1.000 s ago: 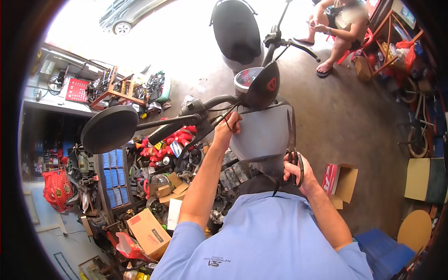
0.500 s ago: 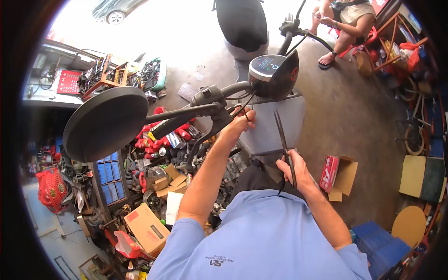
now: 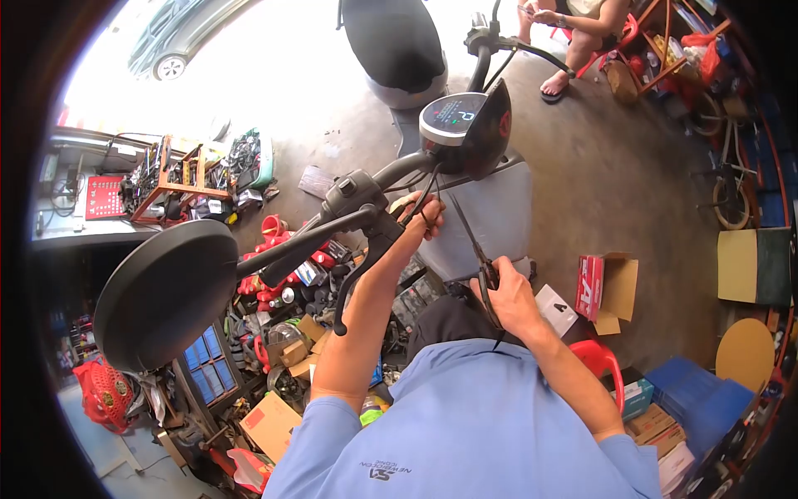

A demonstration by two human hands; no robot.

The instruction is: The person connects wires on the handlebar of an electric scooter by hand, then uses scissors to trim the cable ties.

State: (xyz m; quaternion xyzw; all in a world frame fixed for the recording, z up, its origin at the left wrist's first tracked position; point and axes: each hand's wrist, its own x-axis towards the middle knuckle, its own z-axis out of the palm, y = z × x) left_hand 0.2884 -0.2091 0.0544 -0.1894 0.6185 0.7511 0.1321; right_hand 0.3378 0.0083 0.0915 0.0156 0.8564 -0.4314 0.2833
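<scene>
We're over the grey floor [image 3: 573, 183], and there's an open red-sided box [image 3: 590, 284] sitting right on it!

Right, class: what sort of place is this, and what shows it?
Probably a repair workshop: a scooter, what looks like a wooden tool rack, and a heap of mixed parts.

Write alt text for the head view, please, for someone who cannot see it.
Blue-shirted person at a scooter, right hand holding scissors, left hand at a black cable near the handlebar. A round mirror juts toward the picture's left.
</scene>
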